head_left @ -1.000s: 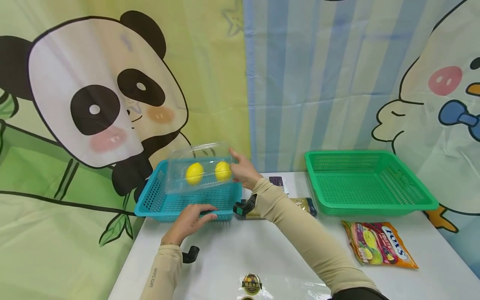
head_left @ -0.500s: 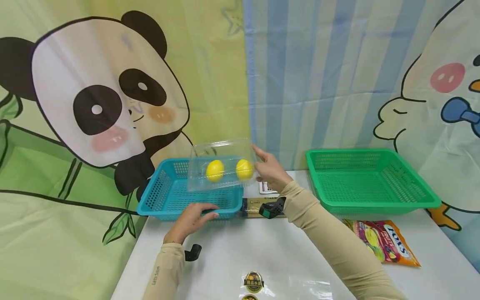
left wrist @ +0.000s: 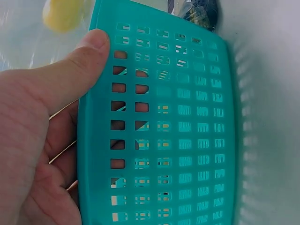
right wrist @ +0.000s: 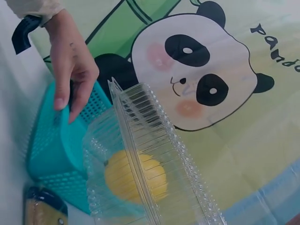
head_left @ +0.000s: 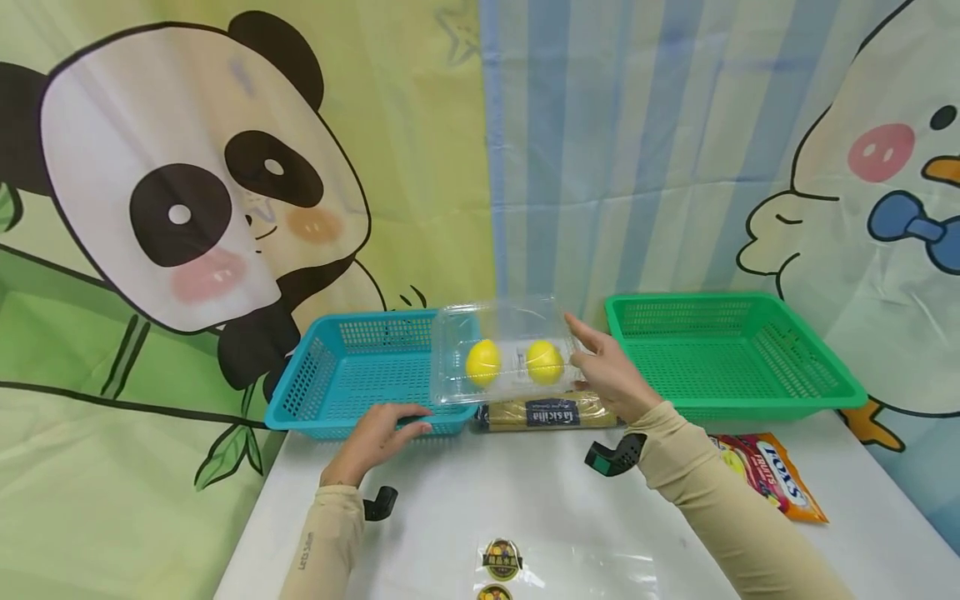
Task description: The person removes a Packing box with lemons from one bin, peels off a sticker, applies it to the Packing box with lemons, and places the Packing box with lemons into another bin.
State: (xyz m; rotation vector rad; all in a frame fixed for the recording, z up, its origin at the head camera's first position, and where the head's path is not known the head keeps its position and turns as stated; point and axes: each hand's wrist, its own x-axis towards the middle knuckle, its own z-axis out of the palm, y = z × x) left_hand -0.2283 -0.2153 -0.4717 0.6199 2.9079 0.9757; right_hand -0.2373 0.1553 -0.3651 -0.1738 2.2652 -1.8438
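Observation:
My right hand [head_left: 615, 375] grips the right end of a clear plastic clamshell box [head_left: 453, 379]. Inside lie a lemon [head_left: 483, 362] and a second lemon [head_left: 544, 362]. The box is in the air, over the right part of a blue plastic basket [head_left: 375, 367] and the packet beside it. My left hand [head_left: 382, 437] holds the basket's near rim. In the left wrist view the thumb [left wrist: 96, 42] lies on the outer side of the wall, and the other fingers show through its holes from inside. One lemon [right wrist: 136, 176] shows through the box in the right wrist view.
A green basket [head_left: 735, 415] stands on the right. Between the baskets lies a long pasta packet [head_left: 555, 413]. A Fox's candy bag [head_left: 780, 479] lies in front of the green basket, partly behind my right sleeve. Clear plastic film [head_left: 577, 575] with round stickers lies at the near edge.
My right hand has carried the box of lemons rightward, from over the blue basket to its right side. My left hand has stayed on the basket rim.

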